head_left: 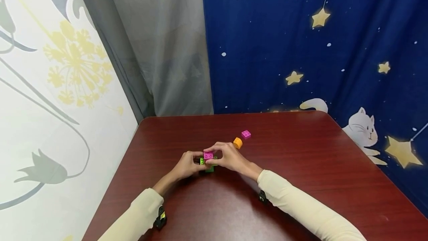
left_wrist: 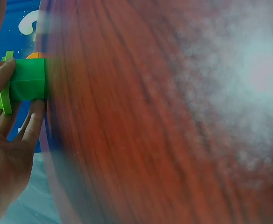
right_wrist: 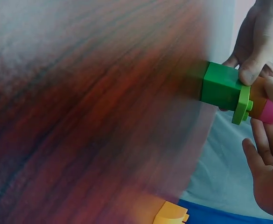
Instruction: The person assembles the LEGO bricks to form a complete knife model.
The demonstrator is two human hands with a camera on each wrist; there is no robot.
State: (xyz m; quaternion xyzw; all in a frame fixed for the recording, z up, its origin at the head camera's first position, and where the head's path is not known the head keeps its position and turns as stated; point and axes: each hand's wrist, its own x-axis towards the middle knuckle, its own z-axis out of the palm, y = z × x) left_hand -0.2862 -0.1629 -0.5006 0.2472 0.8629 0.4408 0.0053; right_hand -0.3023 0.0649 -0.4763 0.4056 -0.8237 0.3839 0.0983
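A small stack of toy building bricks stands on the table in front of the person. At its base is a green brick [right_wrist: 220,84], topped by a lime plate [right_wrist: 241,106] with studs. Above the plate comes an orange brick [right_wrist: 257,106], and a pink brick [head_left: 208,156] is uppermost. The left hand [head_left: 187,164] grips the stack from the left, its thumb by the lime plate in the right wrist view. From the right, the right hand [head_left: 229,156] pinches the pink brick between thumb and fingers. Fingers partly cover the stack's middle.
Beyond the right hand lie a yellow-orange brick with a rounded side [head_left: 237,143] and a loose pink brick [head_left: 246,134]. The dark red wooden table [head_left: 301,181] meets a patterned white wall [head_left: 67,129] at left and curtains [head_left: 254,47] behind.
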